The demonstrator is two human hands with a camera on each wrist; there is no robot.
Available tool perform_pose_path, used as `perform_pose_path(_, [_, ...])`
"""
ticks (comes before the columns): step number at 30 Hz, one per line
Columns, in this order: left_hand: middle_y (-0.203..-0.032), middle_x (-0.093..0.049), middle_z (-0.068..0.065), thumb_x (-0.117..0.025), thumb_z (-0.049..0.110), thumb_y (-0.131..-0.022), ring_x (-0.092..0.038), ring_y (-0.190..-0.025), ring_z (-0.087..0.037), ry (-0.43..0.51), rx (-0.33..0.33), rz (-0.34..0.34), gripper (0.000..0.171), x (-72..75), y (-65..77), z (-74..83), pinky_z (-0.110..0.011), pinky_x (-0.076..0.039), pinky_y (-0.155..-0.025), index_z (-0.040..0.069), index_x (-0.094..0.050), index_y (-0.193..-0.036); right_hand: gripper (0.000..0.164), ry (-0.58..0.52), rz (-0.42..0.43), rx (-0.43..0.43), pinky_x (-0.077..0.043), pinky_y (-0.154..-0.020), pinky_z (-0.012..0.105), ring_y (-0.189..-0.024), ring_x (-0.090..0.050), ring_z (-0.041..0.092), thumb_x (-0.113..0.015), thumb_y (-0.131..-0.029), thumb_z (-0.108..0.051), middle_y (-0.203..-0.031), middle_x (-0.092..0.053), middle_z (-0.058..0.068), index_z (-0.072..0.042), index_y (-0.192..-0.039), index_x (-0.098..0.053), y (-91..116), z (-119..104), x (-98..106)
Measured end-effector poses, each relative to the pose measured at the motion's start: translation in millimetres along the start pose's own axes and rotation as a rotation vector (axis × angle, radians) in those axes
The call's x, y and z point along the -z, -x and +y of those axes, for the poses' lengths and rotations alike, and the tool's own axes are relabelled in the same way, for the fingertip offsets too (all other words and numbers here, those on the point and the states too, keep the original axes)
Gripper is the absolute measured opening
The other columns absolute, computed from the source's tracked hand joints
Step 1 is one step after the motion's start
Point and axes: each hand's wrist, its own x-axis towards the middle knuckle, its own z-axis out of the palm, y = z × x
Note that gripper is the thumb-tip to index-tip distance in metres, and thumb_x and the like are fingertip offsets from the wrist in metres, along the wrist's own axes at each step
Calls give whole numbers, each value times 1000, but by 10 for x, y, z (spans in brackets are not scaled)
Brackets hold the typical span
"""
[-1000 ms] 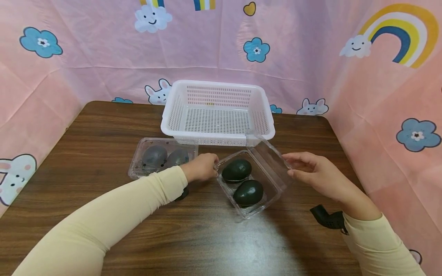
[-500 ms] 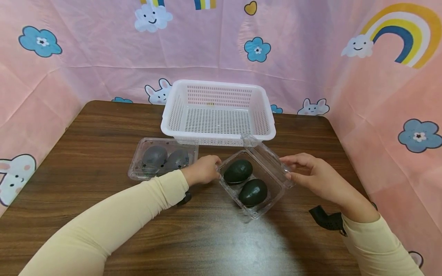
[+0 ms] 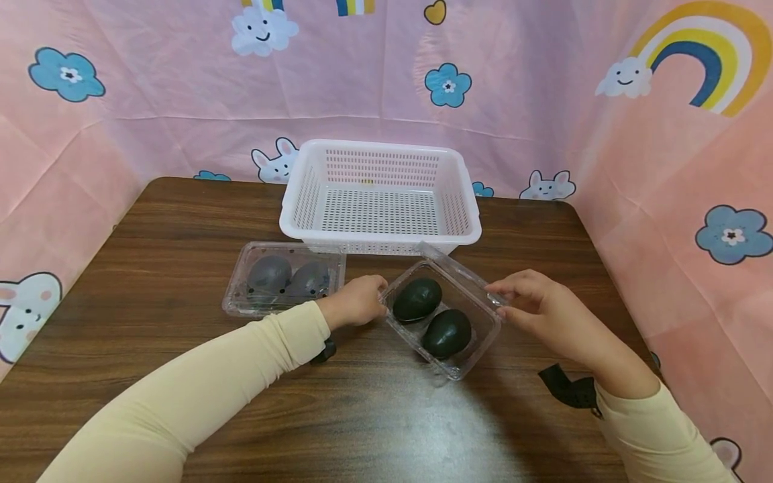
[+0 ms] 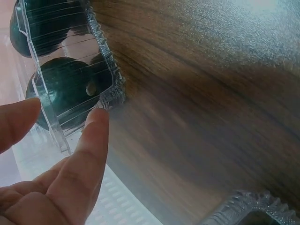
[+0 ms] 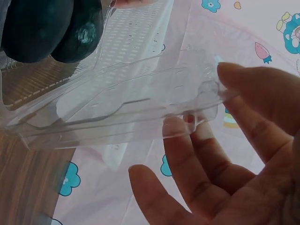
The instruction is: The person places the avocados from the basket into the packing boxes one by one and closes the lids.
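A hinged clear plastic clamshell box [image 3: 483, 332] stands slightly tilted on the wooden table, with two dark green avocados [image 3: 447, 333] lying inside. At its left corner, my left hand [image 3: 356, 300] grips the box wall; the left wrist view has the thumb at the rim and the index fingertip under the lower corner. On the other side, my right hand [image 3: 546, 312] pinches the free edge of the raised lid [image 5: 140, 108] between thumb and fingers. Just left of my left hand, a second clamshell box [image 3: 241, 302] is closed over two more avocados [image 3: 270, 274].
Behind the boxes, a white perforated plastic basket [image 3: 386, 238] stands at the back of the table [image 3: 181, 235]. Pink printed cloth [image 3: 362, 74] hangs around the table's back and sides. A black wrist-camera mount [image 3: 570, 389] sticks out from the right wrist.
The lid has tipped further outward and down with my right hand. Both avocados have shifted slightly right as the box turned a little; my left hand has moved slightly right.
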Motion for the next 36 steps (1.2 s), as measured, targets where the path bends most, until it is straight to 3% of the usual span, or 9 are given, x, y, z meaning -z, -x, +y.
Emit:
perform_pose_path(12, [-112,-63,-18,-63,8,-92,-60,-106,-30,2,-19,-3,50,-37,-6,-9,-41,-48,-91,-8,-46,-136,31,87,-8,50,-50,-73,34,-91,-55,17,-72,-85,-2,-107,-60,2,-12,-114,-71,7,16,-63])
perform_pose_path(20, [-107,-63,-15,-64,9,-91,-60,-101,-28,30,-23,4,49,-61,-15,-7,-41,-48,-88,-7,-47,-134,31,112,18,92,-49,-70,27,-88,-56,14,-73,-83,0,-105,-60,2,-12,-112,-72,0,19,-97])
perform_pose_path(26, [-105,-63,-14,-64,10,-91,-60,-98,-26,68,-9,5,50,-90,0,-4,-40,-49,-88,-7,-46,-135,32,131,63,129,-49,-69,28,-86,-58,15,-75,-80,3,-103,-60,1,-12,-108,-73,21,53,-146])
perform_pose_path(36, [-101,-64,-12,-65,9,-91,-60,-91,-23,111,-9,12,51,-125,25,9,-35,-49,-82,-8,-46,-135,36,201,180,270,-48,-65,29,-82,-57,14,-78,-72,9,-97,-59,-1,-12,-101,-75,33,155,-271])
